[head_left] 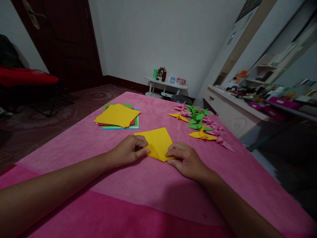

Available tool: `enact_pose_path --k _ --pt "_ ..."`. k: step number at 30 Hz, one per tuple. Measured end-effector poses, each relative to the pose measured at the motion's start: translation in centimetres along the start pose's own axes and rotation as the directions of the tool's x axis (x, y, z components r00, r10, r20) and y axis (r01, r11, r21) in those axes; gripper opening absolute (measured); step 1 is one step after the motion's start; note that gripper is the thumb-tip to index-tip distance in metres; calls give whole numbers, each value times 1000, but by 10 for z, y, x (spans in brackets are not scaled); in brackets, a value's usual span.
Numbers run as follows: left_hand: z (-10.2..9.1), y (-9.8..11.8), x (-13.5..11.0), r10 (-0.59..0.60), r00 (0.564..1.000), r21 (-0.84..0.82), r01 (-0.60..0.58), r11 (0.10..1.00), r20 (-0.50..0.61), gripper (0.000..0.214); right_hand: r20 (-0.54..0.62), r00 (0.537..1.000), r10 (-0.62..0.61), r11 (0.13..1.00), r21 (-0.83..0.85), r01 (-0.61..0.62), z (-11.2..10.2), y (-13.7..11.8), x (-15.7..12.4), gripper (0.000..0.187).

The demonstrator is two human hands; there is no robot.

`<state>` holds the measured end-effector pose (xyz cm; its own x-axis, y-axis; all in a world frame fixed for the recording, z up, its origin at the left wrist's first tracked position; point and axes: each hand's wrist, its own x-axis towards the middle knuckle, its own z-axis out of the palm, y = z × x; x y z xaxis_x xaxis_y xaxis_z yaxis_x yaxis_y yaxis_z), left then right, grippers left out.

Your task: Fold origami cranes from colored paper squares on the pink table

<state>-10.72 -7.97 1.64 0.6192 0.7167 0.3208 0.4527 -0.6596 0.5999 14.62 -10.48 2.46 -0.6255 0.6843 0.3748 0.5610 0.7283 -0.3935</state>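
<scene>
A yellow sheet of paper [158, 141] lies partly folded on the pink cloth [148, 185] in front of me. My left hand [130, 150] pinches its near left edge, fingers curled and thumb pressed on the fold. My right hand [185, 158] presses the near right corner with closed fingers. Both hands rest on the cloth.
A stack of coloured paper sheets [117, 116], yellow on top, lies at the back left. Several folded paper cranes [200, 124] in pink, green and yellow sit at the back right. A cluttered dresser [247, 102] stands on the right, and a small white table [165, 86] by the far wall.
</scene>
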Motion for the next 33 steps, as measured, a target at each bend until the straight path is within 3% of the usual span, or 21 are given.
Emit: enact_pose_path --k 4,10,13,18,22,26,33 --pt "3 -2 -3 -67 997 23 67 997 -37 27 18 999 51 999 18 -52 6 -7 3 8" --pt "5 -3 -11 -127 990 -83 121 989 -65 19 -55 987 152 985 94 -146 14 -7 3 7" --pt "4 -1 -17 -97 994 -40 95 995 -59 17 -50 993 106 993 49 -104 15 -6 1 8" --pt "1 6 -30 52 998 261 -44 964 -25 18 7 998 -67 986 -151 67 14 -6 -2 12" --pt "0 9 -37 85 996 339 -85 937 14 24 16 996 -92 976 -197 93 14 -6 -2 13" --pt "-1 11 -35 65 998 327 -60 943 -3 24 2 1000 -31 994 -109 31 15 -7 -1 12" --pt "-3 13 -19 -90 995 325 100 940 -44 26 -43 975 218 963 173 -207 18 -7 4 9"
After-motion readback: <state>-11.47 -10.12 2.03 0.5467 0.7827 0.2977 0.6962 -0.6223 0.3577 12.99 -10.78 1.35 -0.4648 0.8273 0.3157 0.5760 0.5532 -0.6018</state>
